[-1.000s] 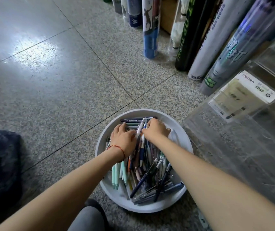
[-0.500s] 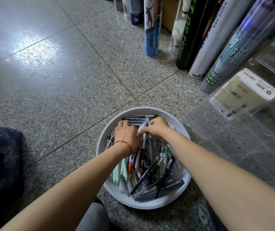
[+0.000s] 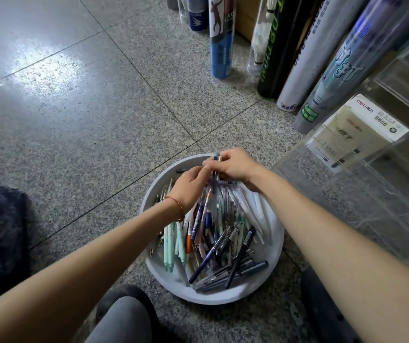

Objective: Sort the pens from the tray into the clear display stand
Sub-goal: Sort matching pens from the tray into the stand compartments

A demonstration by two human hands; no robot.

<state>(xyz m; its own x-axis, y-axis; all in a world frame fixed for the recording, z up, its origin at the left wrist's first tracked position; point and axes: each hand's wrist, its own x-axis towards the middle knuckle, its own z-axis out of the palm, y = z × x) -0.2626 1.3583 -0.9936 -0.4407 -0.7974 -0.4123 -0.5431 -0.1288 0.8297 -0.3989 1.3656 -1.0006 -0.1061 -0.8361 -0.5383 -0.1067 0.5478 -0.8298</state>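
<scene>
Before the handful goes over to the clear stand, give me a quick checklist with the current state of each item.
1. Pens gripped: ok. The right hand is closed around a small bunch of pens, upright at the tray's far edge.
2. Support: ok. The left hand touches the bunch from the side.
3. Exact count in the bunch: cannot tell, fingers hide it.
4. Bunch free of the pile: cannot tell, lower ends are hidden.
5. Clear display stand close: ok, just right of the tray.
6. Free compartment: cannot tell through the glare.

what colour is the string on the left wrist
Red, a thin bracelet around the wrist of the left hand, clearest in the head view.
</scene>
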